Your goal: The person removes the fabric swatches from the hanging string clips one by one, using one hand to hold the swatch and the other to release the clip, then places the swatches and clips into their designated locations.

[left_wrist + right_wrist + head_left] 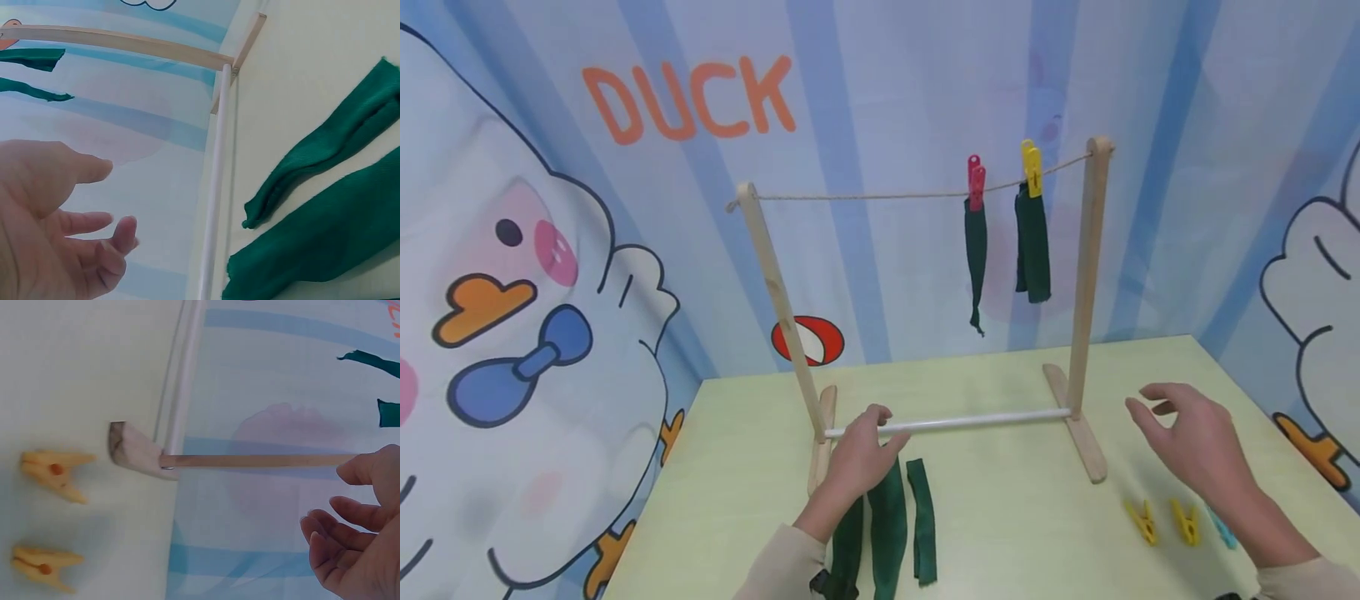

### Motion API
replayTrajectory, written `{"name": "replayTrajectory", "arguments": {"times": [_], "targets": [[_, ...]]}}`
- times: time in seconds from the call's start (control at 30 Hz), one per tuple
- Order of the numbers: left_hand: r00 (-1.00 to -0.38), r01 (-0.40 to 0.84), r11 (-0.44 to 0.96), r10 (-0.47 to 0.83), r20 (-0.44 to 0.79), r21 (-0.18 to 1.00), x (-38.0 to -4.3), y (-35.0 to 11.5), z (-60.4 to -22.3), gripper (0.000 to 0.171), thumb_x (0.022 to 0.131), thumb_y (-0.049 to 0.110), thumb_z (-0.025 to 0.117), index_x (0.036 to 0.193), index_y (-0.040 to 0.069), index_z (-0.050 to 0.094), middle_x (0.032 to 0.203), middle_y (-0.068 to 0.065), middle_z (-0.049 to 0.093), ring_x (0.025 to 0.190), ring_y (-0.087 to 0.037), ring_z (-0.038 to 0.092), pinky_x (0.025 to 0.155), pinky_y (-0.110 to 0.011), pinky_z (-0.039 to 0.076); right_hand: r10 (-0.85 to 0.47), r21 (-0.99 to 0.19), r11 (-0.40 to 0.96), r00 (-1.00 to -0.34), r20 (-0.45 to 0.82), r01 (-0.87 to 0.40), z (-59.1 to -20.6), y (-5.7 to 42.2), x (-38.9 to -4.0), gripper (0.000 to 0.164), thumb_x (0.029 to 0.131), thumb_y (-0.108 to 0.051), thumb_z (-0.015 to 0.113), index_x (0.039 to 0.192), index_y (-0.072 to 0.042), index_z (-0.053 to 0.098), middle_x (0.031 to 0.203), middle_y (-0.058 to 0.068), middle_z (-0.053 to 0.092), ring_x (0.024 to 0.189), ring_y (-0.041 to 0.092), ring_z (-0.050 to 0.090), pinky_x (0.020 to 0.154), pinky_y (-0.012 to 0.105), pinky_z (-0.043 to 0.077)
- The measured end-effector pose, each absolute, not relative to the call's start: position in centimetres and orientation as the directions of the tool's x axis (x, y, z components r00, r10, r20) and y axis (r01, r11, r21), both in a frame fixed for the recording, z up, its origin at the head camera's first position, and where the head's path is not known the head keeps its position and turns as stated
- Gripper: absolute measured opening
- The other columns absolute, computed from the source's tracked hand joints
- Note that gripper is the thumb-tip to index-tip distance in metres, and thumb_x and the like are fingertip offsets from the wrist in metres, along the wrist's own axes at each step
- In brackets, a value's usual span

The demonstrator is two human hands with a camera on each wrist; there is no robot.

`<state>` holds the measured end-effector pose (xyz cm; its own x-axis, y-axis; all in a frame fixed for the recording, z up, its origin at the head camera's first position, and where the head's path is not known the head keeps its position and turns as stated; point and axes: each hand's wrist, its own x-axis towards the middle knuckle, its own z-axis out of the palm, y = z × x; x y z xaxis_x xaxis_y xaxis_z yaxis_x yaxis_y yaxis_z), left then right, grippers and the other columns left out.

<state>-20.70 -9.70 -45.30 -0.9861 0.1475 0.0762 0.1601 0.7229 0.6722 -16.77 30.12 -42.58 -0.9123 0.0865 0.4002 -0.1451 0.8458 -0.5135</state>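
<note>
Fingers (pixel 362 514) loosely bent, left hand (pixel 861 452) apparently above cloths (pixel 889 533), right hand (pixel 1202 442) raised

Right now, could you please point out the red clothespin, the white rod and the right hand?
Red clothespin (pixel 977 187): head view, middle of its body.
White rod (pixel 975 421): head view, its middle stretch.
Right hand (pixel 1199 437): head view, back of the hand.

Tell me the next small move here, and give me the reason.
I'd probably lower the left hand to pick up the narrow green cloth on the table. That hand looks empty, the cloth lies close by, and two hanging cloths are pinned near one end of the string, whose other stretch is bare.
</note>
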Motion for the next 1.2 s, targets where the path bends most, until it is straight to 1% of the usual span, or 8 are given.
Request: {"name": "replayTrajectory", "arguments": {"times": [0.17,0.3,0.4,0.47,0.63,0.73,1.03,1.2], "targets": [[-0.982,0.183,0.695,0.156,0.103,0.696,-21.1,-9.4,-44.7,0.056,0.098,0.04,0.064,0.139,0.005,0.051,0.134,-0.016,0.058,0.115,-0.035,0.06,0.09,-0.051,0.052,0.063,-0.527,0.822,-0.884,0.464,-0.218,-41.2,29.3,-17.1,0.034,0.097,-0.024,0.066,0.115,0.005,0.067,0.11,0.028,0.064,0.084,0.04,0.067,0.062,0.051,0.053],[-0.975,0.219,0.643,0.179,0.133,0.734,-21.5,-9.2,-44.6,0.06,0.098,0.043,0.063,0.144,0.008,0.047,0.139,-0.014,0.055,0.098,-0.028,0.065,0.081,-0.045,0.055,0.045,-0.533,0.804,-0.865,0.5,-0.266,-40.7,28.9,-17.3,0.032,0.096,-0.022,0.068,0.116,0.003,0.067,0.108,0.026,0.065,0.077,0.036,0.067,0.058,0.044,0.053],[-0.963,0.263,0.587,0.202,0.175,0.766,-22.2,-9.0,-44.6,0.061,0.098,0.044,0.062,0.147,0.011,0.045,0.141,-0.009,0.054,0.081,-0.017,0.062,0.071,-0.035,0.054,0.027,-0.517,0.799,-0.842,0.539,-0.306,-39.8,28.6,-17.7,0.03,0.095,-0.02,0.069,0.117,0.001,0.067,0.106,0.022,0.067,0.075,0.032,0.067,0.057,0.037,0.052],[-0.956,0.288,0.529,0.214,0.202,0.798,-22.8,-8.8,-44.4,0.061,0.099,0.044,0.062,0.148,0.013,0.044,0.142,-0.005,0.054,0.078,-0.016,0.06,0.066,-0.031,0.053,0.017,-0.504,0.796,-0.821,0.571,-0.334,-38.9,28.4,-18.1,0.028,0.095,-0.019,0.069,0.117,-0.002,0.068,0.105,0.02,0.068,0.075,0.031,0.066,0.059,0.033,0.051],[-0.932,0.35,0.382,0.233,0.277,0.855,-24.2,-8.0,-43.1,0.059,0.1,0.041,0.061,0.149,0.016,0.042,0.143,-0.002,0.053,0.083,-0.026,0.064,0.061,-0.032,0.051,0.003,-0.489,0.771,-0.766,0.643,-0.408,-36.3,27.5,-18.9,0.028,0.093,-0.016,0.071,0.118,-0.004,0.069,0.104,0.017,0.07,0.077,0.029,0.066,0.063,0.017,0.046],[-0.918,0.384,0.352,0.242,0.314,0.854,-24.7,-7.4,-42.0,0.058,0.1,0.04,0.061,0.149,0.017,0.041,0.143,0.0,0.053,0.085,-0.026,0.066,0.063,-0.033,0.05,-0.02,-0.463,0.76,-0.729,0.685,-0.456,-35.1,26.8,-19.3,0.029,0.091,-0.013,0.073,0.118,-0.004,0.069,0.104,0.015,0.071,0.077,0.026,0.065,0.066,0.009,0.042],[-0.895,0.426,0.319,0.283,0.344,0.847,-25.7,-6.2,-39.8,0.058,0.1,0.041,0.06,0.151,0.021,0.04,0.145,0.006,0.05,0.084,-0.016,0.065,0.069,-0.036,0.051,-0.092,-0.39,0.721,-0.637,0.765,-0.573,-32.4,24.9,-20.3,0.027,0.089,-0.004,0.073,0.116,0.0,0.068,0.104,0.014,0.07,0.083,0.022,0.066,0.071,0.007,0.042],[-0.879,0.457,0.307,0.299,0.371,0.835,-26.2,-5.8,-39.1,0.058,0.1,0.04,0.061,0.151,0.021,0.039,0.146,0.004,0.05,0.085,-0.02,0.066,0.069,-0.036,0.05,-0.119,-0.355,0.692,-0.584,0.803,-0.628,-31.3,24.6,-21.0,0.029,0.088,-0.001,0.073,0.117,0.0,0.069,0.104,0.012,0.07,0.087,0.02,0.063,0.072,0.008,0.043]]}}
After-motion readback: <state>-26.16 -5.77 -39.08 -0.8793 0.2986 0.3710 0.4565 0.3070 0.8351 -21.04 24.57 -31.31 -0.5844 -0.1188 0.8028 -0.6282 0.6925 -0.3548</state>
